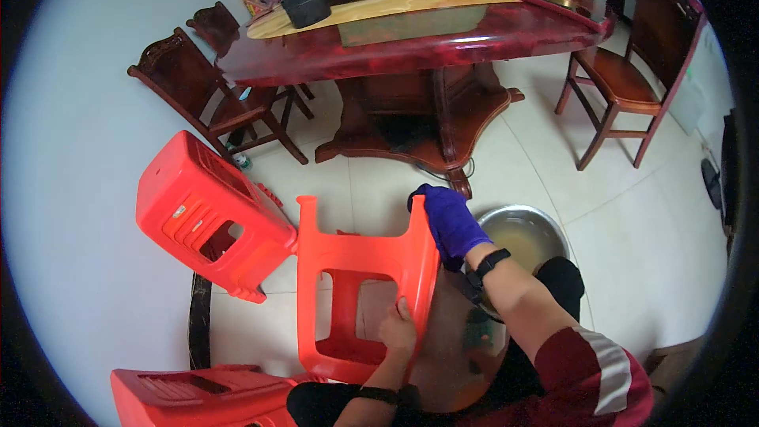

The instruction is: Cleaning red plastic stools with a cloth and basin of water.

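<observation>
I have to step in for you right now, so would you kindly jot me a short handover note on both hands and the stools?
Right hand: holds a purple cloth against the top leg of the tipped red stool.
Left hand: bare, gripping the same stool's lower edge.
Metal basin of cloudy water sits on the floor by the right arm.
Second red stool lies tipped to the left; a third is at the lower left.
Done: cannot tell which stools are clean.
Left: probably finish wiping this one.

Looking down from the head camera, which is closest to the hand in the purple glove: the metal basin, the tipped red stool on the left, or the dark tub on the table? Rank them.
From the right hand:
1. Metal basin, just to its right on the floor.
2. Tipped red stool, off to the left.
3. Dark tub, up on the table, farthest.
</observation>
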Available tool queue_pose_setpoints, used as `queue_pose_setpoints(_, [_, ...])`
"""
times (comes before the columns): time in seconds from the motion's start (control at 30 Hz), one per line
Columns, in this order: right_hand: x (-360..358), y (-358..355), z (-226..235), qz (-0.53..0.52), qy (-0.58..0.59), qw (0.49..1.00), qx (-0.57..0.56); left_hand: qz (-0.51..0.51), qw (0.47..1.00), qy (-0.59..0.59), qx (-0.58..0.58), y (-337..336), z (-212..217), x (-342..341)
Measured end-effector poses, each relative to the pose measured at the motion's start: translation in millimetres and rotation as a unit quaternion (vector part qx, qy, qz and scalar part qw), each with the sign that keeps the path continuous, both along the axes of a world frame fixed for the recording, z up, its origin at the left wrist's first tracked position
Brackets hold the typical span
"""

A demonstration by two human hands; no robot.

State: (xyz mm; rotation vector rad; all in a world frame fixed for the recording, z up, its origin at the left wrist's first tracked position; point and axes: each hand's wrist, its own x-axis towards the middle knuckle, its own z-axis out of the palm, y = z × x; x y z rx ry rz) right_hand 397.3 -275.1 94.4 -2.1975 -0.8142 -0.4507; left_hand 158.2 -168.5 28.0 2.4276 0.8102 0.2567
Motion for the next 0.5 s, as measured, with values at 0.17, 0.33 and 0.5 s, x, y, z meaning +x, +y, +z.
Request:
queue_pose_setpoints(0.17, [22, -11, -52, -0.030, -0.072, 0.997, 0.029, -0.021, 0.987, -0.146, 0.067, -8, 9, 10])
queue_pose_setpoints(0.33, [1, -21, -70, 0.032, 0.051, 0.998, -0.009, -0.023, 0.991, -0.122, 0.050, -1, 12, 6])
queue_pose_setpoints(0.5, [-8, -32, -89, -0.031, 0.052, 0.996, -0.070, -0.086, 0.970, -0.220, 0.064, -6, 30, 14])
